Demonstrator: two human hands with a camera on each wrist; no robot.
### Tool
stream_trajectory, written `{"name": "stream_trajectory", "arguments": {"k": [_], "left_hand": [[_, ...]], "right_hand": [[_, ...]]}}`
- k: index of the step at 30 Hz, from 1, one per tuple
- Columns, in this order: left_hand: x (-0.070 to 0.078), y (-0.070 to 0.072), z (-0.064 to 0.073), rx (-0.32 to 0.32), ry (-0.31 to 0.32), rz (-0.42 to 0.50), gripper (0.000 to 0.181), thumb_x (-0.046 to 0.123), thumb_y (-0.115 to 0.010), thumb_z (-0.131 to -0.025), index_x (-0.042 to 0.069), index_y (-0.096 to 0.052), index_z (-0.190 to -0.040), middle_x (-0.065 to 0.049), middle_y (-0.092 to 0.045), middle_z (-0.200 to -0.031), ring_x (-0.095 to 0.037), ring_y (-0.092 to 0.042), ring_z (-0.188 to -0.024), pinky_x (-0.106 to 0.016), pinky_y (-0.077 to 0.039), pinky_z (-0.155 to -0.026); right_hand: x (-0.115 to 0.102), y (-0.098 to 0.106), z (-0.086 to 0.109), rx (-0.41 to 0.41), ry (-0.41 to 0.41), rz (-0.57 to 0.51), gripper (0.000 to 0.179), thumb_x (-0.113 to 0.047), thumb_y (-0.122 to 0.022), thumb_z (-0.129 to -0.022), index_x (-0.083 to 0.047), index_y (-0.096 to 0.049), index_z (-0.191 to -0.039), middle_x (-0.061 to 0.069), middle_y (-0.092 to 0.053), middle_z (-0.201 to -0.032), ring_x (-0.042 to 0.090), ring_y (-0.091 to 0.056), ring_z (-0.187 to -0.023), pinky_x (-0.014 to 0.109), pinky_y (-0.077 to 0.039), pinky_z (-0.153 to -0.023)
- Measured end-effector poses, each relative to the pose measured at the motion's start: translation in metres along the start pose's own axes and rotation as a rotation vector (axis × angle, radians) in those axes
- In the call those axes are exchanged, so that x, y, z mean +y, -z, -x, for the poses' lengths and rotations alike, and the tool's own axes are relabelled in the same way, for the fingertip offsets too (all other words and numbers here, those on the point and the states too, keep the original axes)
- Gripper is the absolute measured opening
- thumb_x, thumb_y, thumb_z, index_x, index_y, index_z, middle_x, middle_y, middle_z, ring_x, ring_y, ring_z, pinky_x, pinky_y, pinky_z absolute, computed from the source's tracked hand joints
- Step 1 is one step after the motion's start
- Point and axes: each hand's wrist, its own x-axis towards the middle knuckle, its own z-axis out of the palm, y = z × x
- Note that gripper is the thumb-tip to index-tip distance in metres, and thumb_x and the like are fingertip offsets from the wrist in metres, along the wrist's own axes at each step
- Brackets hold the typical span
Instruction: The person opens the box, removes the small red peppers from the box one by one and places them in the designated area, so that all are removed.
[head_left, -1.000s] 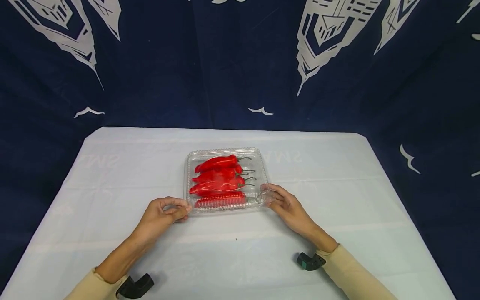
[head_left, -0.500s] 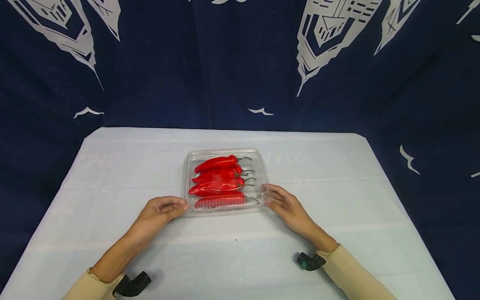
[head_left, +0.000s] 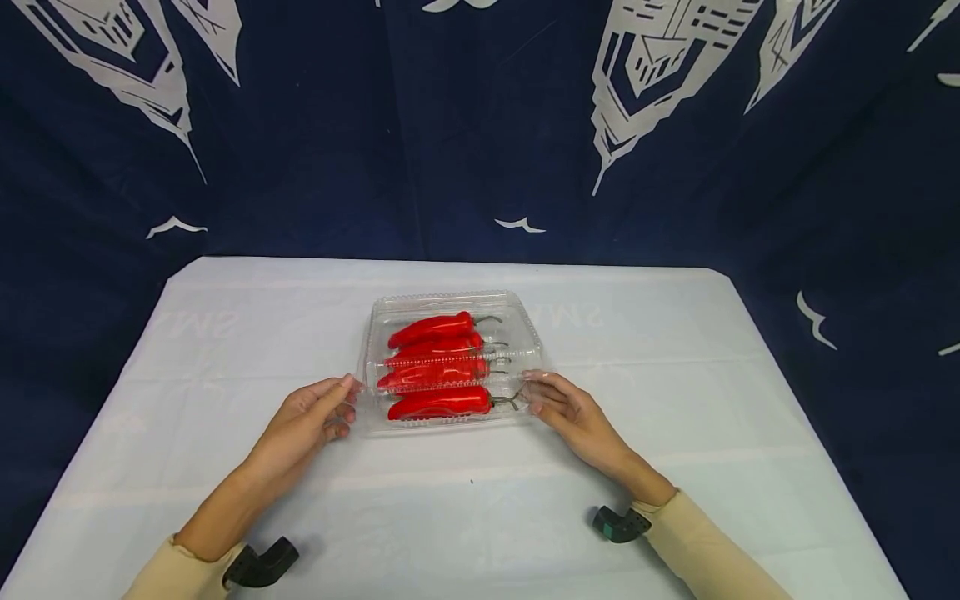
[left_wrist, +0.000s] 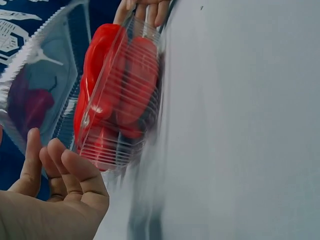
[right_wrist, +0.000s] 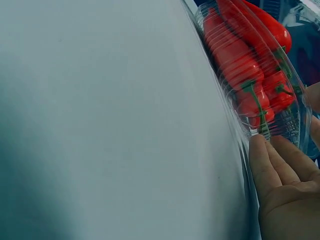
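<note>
A clear plastic clamshell container [head_left: 435, 428] sits mid-table with several red chili peppers [head_left: 441, 403] inside, their green stems pointing right. Its lid [left_wrist: 31, 47] stands tilted up from the base in the left wrist view. At the front left corner my left hand [head_left: 300, 418] pinches the lid's edge with thumb and forefinger; its other fingers are loosely bent. My right hand [head_left: 576, 421] holds the front right corner, and in the right wrist view its fingertips [right_wrist: 259, 142] touch the base there. The thumb is partly cut off by that view's edge.
A white cloth covers the table [head_left: 637, 358]. Behind it hangs a dark blue curtain [head_left: 450, 150] with white prints. Black wrist cameras [head_left: 261, 563] sit on both sleeves, and a tiny dark speck [head_left: 472, 481] lies in front of the container.
My left hand has shifted left and slightly up, turning a little. The lid's front edge has risen off the base, uncovering the front pepper. My right hand has stayed almost still.
</note>
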Motion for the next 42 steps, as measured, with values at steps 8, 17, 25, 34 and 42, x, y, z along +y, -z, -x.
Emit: {"name": "stream_trajectory", "arguments": {"k": [8, 17, 25, 34, 42], "left_hand": [[-0.002, 0.004, -0.002, 0.013, 0.008, -0.009, 0.056, 0.046, -0.056, -0.100, 0.002, -0.056, -0.134, -0.004, -0.053, -0.112, -0.020, -0.055, -0.099, -0.029, -0.052, -0.082], [-0.007, 0.007, -0.009, 0.038, -0.020, -0.022, 0.061, 0.046, -0.053, -0.101, 0.010, -0.044, -0.149, -0.012, -0.048, -0.139, -0.026, -0.053, -0.121, -0.029, -0.052, -0.094], [-0.011, 0.014, -0.026, 0.006, -0.054, 0.026, 0.064, 0.045, -0.051, -0.102, 0.014, -0.034, -0.156, -0.013, -0.042, -0.152, -0.028, -0.048, -0.132, -0.028, -0.052, -0.098], [-0.015, 0.023, -0.044, -0.068, -0.098, 0.132, 0.060, 0.026, -0.051, -0.105, 0.017, -0.026, -0.159, -0.012, -0.032, -0.158, -0.023, -0.048, -0.133, -0.042, -0.049, -0.104], [-0.015, 0.027, -0.054, -0.199, -0.151, 0.204, 0.064, 0.013, -0.049, -0.105, 0.020, -0.020, -0.161, -0.009, -0.015, -0.166, -0.031, -0.036, -0.141, -0.050, -0.042, -0.111]], "right_hand": [[0.000, 0.000, 0.000, -0.003, -0.010, 0.001, 0.047, -0.008, -0.056, -0.101, -0.002, -0.044, -0.146, 0.027, -0.047, -0.147, 0.043, -0.053, -0.131, 0.021, -0.050, -0.099], [0.000, 0.000, 0.000, -0.002, -0.014, 0.003, 0.047, -0.008, -0.057, -0.101, -0.002, -0.044, -0.146, 0.027, -0.047, -0.147, 0.042, -0.052, -0.132, 0.021, -0.049, -0.099], [0.000, 0.000, 0.000, -0.002, -0.009, -0.011, 0.047, -0.007, -0.057, -0.101, -0.001, -0.044, -0.146, 0.027, -0.047, -0.148, 0.042, -0.051, -0.132, 0.021, -0.049, -0.100], [0.000, 0.000, 0.000, -0.007, -0.018, -0.017, 0.048, -0.007, -0.057, -0.101, -0.003, -0.044, -0.147, 0.027, -0.046, -0.148, 0.042, -0.051, -0.133, 0.021, -0.049, -0.100], [0.000, 0.000, 0.000, -0.004, -0.026, -0.036, 0.048, -0.008, -0.057, -0.101, -0.003, -0.044, -0.147, 0.026, -0.045, -0.149, 0.042, -0.051, -0.133, 0.021, -0.049, -0.100]]}}
